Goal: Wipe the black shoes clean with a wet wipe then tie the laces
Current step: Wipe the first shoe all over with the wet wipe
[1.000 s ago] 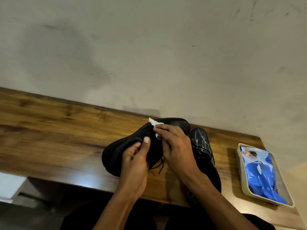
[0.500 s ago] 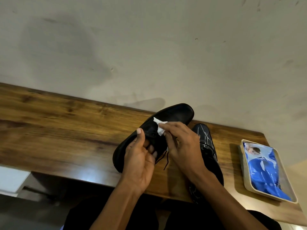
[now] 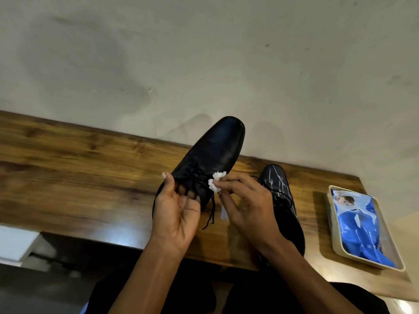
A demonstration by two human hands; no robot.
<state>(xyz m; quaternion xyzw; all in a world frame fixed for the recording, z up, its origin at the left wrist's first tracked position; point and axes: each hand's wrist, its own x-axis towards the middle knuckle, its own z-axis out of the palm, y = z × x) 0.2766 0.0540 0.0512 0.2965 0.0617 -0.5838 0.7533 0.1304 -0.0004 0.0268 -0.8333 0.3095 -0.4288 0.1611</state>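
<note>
Wooden table point(image 3: 68, 168) against a plain wall point(image 3: 204, 53); tray point(image 3: 328, 207) holding a blue pack point(image 3: 358, 225) at right. Second shoe point(image 3: 278, 200) lies on the table. Held shoe point(image 3: 215, 150) — toe tilted up toward the wall — gripped at its heel end by the left hand point(image 3: 176, 214). Right hand point(image 3: 247, 205) pinches a crumpled wipe point(image 3: 216, 182) against the shoe's side; laces point(image 3: 209, 214) dangle loose.

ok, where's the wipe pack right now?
In the head view the wipe pack lies in a cream tray at the table's far right end, just right of the second shoe, untouched by either hand.
</note>
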